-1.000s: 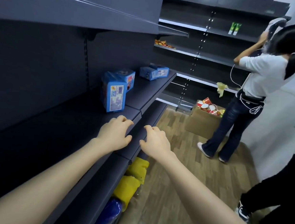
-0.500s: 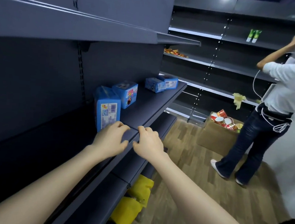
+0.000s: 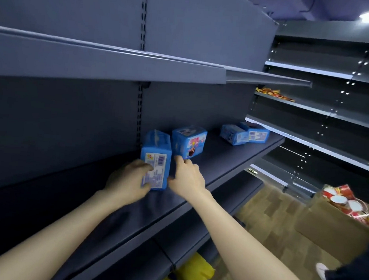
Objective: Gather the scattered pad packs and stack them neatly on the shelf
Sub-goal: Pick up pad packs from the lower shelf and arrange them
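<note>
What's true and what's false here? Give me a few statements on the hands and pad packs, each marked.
1. The left hand grips the nearest pad pack. True.
2. The second pack stands on the shelf just beyond it. True.
3. The right hand holds a pack in the air. False: it holds nothing, fingers stretched beside the nearest pack.
4. The two far packs are stacked. False: they lie side by side.

Four blue packs with white printed labels sit on a dark grey shelf; yellow bags lie below, by brown wood-pattern floor.
</note>
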`<action>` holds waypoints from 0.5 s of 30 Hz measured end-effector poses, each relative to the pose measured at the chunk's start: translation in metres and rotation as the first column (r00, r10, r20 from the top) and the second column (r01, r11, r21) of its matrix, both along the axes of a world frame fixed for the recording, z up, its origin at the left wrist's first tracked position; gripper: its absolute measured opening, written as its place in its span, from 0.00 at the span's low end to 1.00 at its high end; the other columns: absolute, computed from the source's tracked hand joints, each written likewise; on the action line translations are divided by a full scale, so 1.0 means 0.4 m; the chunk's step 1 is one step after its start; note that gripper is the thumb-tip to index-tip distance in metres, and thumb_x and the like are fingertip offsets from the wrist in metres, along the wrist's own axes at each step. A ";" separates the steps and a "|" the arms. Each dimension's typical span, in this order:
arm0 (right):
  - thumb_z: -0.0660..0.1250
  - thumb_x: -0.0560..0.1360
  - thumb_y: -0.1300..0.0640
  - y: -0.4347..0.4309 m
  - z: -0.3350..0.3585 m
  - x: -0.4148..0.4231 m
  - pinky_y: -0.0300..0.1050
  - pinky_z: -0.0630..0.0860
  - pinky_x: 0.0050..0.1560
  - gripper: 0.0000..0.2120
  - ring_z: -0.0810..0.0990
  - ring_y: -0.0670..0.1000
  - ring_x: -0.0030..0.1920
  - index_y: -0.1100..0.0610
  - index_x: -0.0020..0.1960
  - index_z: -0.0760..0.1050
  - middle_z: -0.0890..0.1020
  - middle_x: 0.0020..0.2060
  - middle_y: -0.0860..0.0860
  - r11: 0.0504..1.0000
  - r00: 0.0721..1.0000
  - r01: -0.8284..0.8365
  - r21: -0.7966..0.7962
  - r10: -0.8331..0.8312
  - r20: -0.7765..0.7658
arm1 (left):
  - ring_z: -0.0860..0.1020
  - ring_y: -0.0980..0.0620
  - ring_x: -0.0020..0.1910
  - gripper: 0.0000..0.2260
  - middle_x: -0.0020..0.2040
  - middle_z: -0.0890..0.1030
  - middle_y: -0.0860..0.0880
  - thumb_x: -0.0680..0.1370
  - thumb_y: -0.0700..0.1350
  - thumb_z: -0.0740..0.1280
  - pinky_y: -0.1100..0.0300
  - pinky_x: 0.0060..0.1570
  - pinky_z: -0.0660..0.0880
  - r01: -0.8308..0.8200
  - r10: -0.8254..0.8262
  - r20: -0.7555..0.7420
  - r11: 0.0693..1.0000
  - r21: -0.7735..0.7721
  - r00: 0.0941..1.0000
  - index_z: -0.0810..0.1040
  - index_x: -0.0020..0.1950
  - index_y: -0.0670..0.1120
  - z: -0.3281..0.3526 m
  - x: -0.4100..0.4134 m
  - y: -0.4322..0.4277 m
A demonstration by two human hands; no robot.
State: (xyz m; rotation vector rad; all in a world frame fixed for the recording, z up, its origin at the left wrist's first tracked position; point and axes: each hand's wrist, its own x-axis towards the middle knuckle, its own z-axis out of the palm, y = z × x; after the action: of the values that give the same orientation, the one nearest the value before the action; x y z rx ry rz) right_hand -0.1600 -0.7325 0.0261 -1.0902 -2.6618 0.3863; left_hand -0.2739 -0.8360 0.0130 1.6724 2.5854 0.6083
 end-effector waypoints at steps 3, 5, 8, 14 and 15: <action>0.63 0.76 0.54 0.009 0.015 -0.034 0.52 0.69 0.49 0.26 0.68 0.62 0.62 0.58 0.71 0.58 0.70 0.63 0.58 0.999 0.999 -0.044 0.026 0.044 -0.019 | 0.70 0.51 0.64 0.21 0.68 0.68 0.51 0.77 0.49 0.63 0.59 0.55 0.72 -0.089 0.087 -0.055 0.995 -0.034 0.995 0.67 0.70 0.51 0.016 -0.033 -0.019; 0.62 0.77 0.55 0.017 0.022 -0.053 0.51 0.70 0.48 0.29 0.68 0.63 0.63 0.57 0.74 0.55 0.68 0.65 0.58 0.997 0.997 -0.060 0.055 0.062 -0.044 | 0.71 0.51 0.64 0.20 0.68 0.68 0.51 0.78 0.50 0.62 0.59 0.53 0.72 -0.140 0.136 -0.081 0.989 -0.044 0.987 0.68 0.70 0.52 0.025 -0.052 -0.026; 0.62 0.76 0.56 0.029 0.026 -0.079 0.49 0.70 0.45 0.32 0.69 0.63 0.62 0.55 0.76 0.51 0.68 0.64 0.59 0.995 0.993 -0.070 0.066 0.076 -0.087 | 0.69 0.49 0.64 0.20 0.68 0.67 0.51 0.79 0.50 0.61 0.57 0.53 0.72 -0.199 0.183 -0.157 0.976 -0.090 0.970 0.66 0.70 0.51 0.034 -0.072 -0.028; 0.63 0.76 0.55 0.041 0.024 -0.108 0.52 0.73 0.50 0.30 0.68 0.62 0.64 0.55 0.74 0.54 0.68 0.63 0.59 0.996 0.995 -0.068 0.066 0.072 -0.064 | 0.67 0.47 0.66 0.19 0.67 0.68 0.49 0.79 0.50 0.60 0.53 0.56 0.71 -0.221 0.171 -0.266 0.960 -0.172 0.949 0.67 0.69 0.49 0.030 -0.099 0.013; 0.63 0.76 0.55 0.045 0.024 -0.111 0.52 0.73 0.52 0.30 0.68 0.62 0.64 0.55 0.74 0.55 0.68 0.64 0.58 0.996 0.996 -0.065 0.062 0.068 -0.060 | 0.66 0.47 0.66 0.19 0.67 0.68 0.48 0.79 0.49 0.61 0.53 0.56 0.71 -0.217 0.162 -0.276 0.959 -0.181 0.947 0.67 0.69 0.49 0.030 -0.102 0.021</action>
State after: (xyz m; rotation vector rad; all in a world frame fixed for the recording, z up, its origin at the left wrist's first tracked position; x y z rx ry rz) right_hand -0.2044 -0.7147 0.0358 -0.9582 -2.6420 0.3441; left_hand -0.3149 -0.8277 0.0252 1.5391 2.8932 0.1132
